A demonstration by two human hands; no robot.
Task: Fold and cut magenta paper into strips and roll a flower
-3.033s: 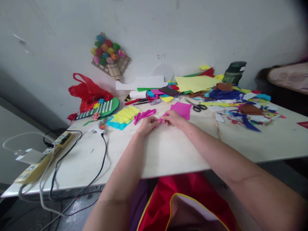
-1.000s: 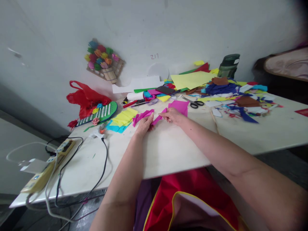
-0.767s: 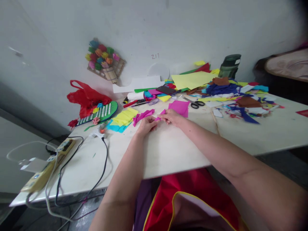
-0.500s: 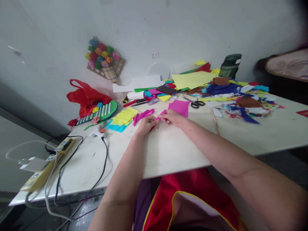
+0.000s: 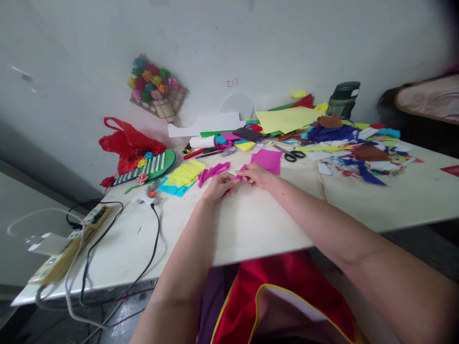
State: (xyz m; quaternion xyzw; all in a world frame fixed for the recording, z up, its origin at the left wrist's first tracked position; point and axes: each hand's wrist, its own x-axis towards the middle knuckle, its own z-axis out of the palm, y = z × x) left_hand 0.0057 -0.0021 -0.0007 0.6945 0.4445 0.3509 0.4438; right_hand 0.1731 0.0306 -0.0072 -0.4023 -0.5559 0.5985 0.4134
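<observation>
A small folded piece of magenta paper (image 5: 241,175) is pinched between my two hands above the white table (image 5: 251,224). My left hand (image 5: 221,185) grips its left end, with fingers closed. On its right end, my right hand (image 5: 254,174) is closed in a pinch. Just behind my left hand lie crumpled magenta strips (image 5: 214,172). A flat magenta sheet (image 5: 268,160) rests behind my right hand. Left of the strips, yellow paper (image 5: 186,173) overlaps blue paper (image 5: 175,188).
Black-handled scissors (image 5: 294,155) lie behind right. Paper scraps (image 5: 333,134) and a green bottle (image 5: 343,99) stand farther back. At left are a red bag (image 5: 129,143), a green board with white pieces (image 5: 158,164), and a power strip (image 5: 68,253) with cables.
Both hands stay nearly in place on the magenta paper. Their fingers have shifted slightly, and less of the paper shows between them.
</observation>
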